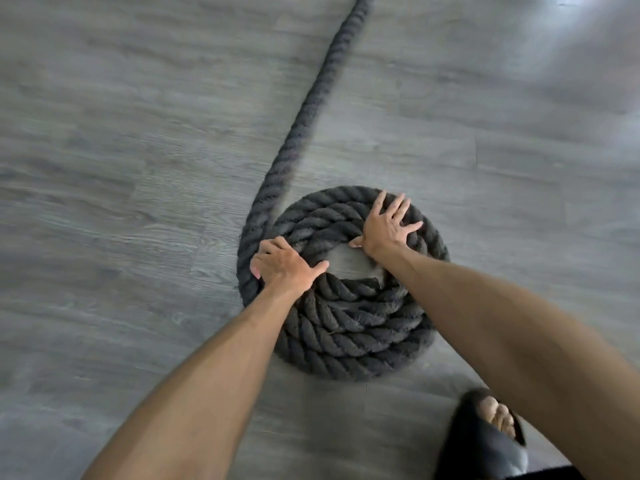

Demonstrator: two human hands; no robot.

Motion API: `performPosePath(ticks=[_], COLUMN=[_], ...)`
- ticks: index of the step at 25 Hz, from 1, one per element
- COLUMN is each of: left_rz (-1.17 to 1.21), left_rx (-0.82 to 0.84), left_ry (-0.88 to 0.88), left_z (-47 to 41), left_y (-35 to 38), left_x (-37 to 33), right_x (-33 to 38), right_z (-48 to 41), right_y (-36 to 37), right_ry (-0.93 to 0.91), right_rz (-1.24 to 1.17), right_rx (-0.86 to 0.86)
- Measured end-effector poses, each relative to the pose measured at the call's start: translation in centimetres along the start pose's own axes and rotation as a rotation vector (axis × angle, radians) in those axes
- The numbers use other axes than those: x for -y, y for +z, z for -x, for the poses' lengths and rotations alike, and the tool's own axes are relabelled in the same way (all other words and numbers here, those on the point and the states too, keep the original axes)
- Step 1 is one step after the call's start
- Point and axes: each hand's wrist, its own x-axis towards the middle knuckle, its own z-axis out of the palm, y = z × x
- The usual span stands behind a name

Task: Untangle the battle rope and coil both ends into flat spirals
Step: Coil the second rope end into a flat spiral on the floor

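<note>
The rope (pixel 346 327) lies spiralled flat on the floor (pixel 138 168), right hand (pixel 388 226) splayed open pinning the far turns while left hand (pixel 287 265) curls its fingers over the outer turn, probably drawing the tail snug.

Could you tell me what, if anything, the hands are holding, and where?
Right hand presses flat on the rope coil, upper right, gripping nothing. Left hand lies over its left turns; grip unclear.
</note>
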Motion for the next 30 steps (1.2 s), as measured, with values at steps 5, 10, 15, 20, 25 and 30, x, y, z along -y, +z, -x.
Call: performPosePath(ticks=[5, 10, 15, 20, 25, 30], left_rz=[0.003, -0.089, 0.005, 0.012, 0.076, 0.081], left_rx=[0.243, -0.124, -0.121, -0.172, -0.117, 0.011], left_ry=[-0.111, 0.375, 0.476, 0.354, 0.163, 0.008], left_z=[-3.5, -6.4, -8.8, -9.9, -11.5, -11.6], left_y=[-4.0, -5.5, -5.4, -6.1, -8.3, -10.9], left_x=[-2.4, -5.6, -8.2, -9.1, -12.5, -15.7], right_x=[0.6, -3.9, -7.6, -7.7, -9.3, -11.1], right_z=[-4.3, -2.0, 1.2, -3.8, -11.1, -16.7], right_y=[-1.9, 0.0, 2.5, -0.1, -4.3, -8.4], right_ry=[-0.121, -0.255, 0.158, 0.051, -0.138, -0.277], right_rz=[0.01, 0.01, -0.202, -0.188, -0.091, -0.025], right_rx=[0.043, -0.12, -0.007, 0.017, -0.005, 0.02])
